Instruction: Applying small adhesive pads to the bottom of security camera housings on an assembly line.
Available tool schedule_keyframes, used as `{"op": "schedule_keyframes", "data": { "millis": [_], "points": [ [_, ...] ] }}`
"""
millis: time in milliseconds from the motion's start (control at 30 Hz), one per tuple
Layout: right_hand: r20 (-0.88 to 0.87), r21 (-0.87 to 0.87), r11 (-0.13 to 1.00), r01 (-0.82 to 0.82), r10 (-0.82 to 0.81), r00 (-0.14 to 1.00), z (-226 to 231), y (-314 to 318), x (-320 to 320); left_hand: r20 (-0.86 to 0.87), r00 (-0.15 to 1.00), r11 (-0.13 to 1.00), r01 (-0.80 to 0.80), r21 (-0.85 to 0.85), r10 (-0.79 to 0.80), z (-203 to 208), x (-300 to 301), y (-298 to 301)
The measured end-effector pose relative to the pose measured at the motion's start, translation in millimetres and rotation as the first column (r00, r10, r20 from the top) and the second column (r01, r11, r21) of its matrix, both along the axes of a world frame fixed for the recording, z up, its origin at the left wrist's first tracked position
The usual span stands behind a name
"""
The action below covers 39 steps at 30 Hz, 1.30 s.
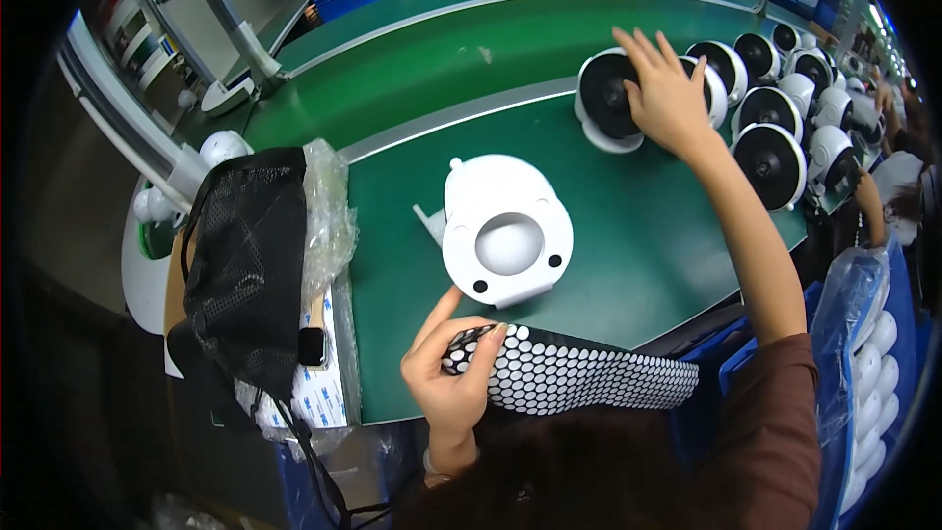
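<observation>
Left hand [446,370], fingers clamped on a white-dotted black sheet [589,375], this side of a rounded white plastic housing [502,194].
Right hand [669,103], fingers apart, at a black-faced white plastic unit [606,96] beyond and right of the housing — best gripped by its rim.

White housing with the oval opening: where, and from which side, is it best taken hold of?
Probably by the rounded outer edge of the white housing, coming from the right: that edge curves smoothly and stands free, while a bracket juts out at the left and the left hand is close below.
</observation>
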State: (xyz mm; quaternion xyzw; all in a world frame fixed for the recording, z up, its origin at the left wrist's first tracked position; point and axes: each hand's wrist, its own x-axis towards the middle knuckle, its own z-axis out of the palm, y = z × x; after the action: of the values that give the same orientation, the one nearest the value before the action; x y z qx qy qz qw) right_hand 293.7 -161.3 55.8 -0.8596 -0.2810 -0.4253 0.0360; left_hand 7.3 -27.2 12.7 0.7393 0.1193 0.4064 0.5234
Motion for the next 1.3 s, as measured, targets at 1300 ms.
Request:
{"op": "schedule_keyframes", "data": {
  "millis": [1300],
  "points": [
    [-0.224,0.523,0.600,-0.605,0.782,0.582,-27,3,-211,-0.028,1.000,0.978,-0.018,-0.209,0.013,18,-14,-16]
  ]
}}
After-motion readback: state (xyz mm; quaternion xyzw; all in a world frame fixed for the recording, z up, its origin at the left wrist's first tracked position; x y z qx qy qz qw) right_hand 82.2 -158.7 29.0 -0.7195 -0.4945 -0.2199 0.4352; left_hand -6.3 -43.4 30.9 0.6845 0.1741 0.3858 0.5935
